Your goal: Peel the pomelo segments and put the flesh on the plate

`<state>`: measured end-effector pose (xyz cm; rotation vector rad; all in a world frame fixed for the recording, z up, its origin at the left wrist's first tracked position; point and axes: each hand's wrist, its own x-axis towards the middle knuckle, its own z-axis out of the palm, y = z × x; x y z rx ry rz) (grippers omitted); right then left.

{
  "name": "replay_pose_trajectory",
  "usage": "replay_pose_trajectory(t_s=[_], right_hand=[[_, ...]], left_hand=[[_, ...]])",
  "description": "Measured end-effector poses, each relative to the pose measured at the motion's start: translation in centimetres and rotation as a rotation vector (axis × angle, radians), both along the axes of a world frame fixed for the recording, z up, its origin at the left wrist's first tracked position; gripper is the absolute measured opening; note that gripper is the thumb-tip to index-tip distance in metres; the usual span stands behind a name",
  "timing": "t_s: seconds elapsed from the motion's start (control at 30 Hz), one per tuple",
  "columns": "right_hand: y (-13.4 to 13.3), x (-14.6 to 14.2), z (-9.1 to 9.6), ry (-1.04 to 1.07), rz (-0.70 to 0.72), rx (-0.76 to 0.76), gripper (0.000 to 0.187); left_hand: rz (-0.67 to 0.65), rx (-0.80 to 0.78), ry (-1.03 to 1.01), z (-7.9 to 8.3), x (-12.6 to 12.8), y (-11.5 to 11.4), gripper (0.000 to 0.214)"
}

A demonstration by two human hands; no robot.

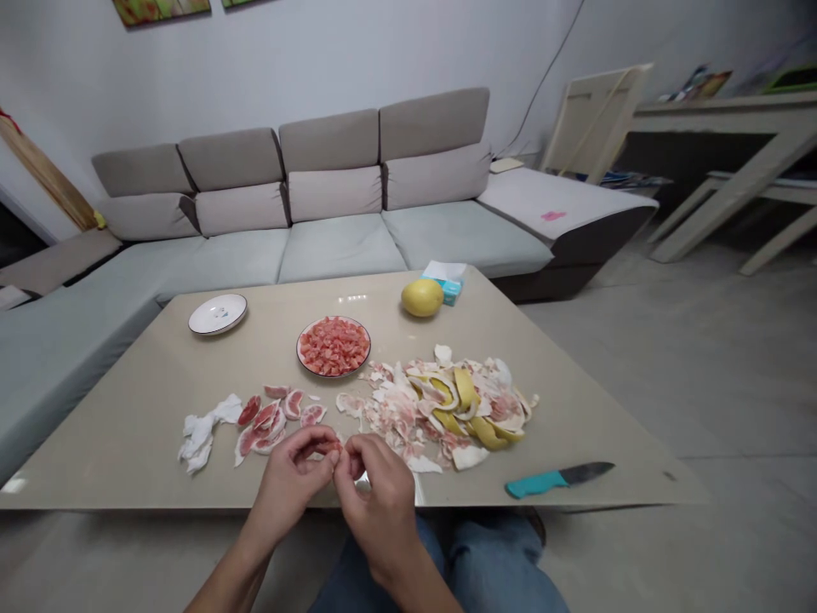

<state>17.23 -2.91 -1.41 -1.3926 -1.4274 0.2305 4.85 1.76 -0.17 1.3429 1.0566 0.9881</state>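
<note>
At the near edge of the desk (115, 443), the left hand (287, 487) and right hand (376, 511) pinch a small pomelo piece (333, 446) between their fingers. A plate (299, 349) holds picked pink pulp (333, 346); peel (447, 409) lies heaped, membrane-covered segments (265, 421) remain, and one whole pomelo (422, 298) sits uncut.

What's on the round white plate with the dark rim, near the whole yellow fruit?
A heap of small pink citrus-pulp pieces covers the round white plate. Only its rim shows; the plate's centre is hidden beneath them.
</note>
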Motion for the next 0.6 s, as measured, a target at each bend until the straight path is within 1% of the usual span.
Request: replay_pose_trajectory(t_s=[0.1, 0.17, 0.27, 0.37, 0.47, 0.6], right_hand=[[0.0, 0.2, 0.1, 0.027, 0.034, -0.016, 0.015], [0.0, 0.4, 0.3, 0.069, 0.096, -0.049, 0.014], [0.1, 0.7, 0.6, 0.137, 0.175, -0.085, 0.013], [0.1, 0.7, 0.7, 0.192, 0.194, -0.106, 0.014], [0.1, 0.6, 0.7, 0.200, 0.171, -0.114, 0.015], [0.0, 0.5, 0.6, 0.190, 0.137, -0.110, 0.014]], left_hand=[[-0.031, -0.077, -0.049, 0.2, -0.1, 0.3, 0.019], [-0.102, -0.156, -0.080, 0.4, -0.4, 0.7, 0.021], [-0.194, -0.208, -0.097, 0.4, -0.9, 1.2, 0.023], [-0.206, -0.225, -0.083, 0.4, -1.1, 1.3, 0.021], [-0.207, -0.218, -0.057, 0.4, -1.0, 1.3, 0.020], [-0.174, -0.192, -0.050, 0.6, -1.0, 1.2, 0.020]])
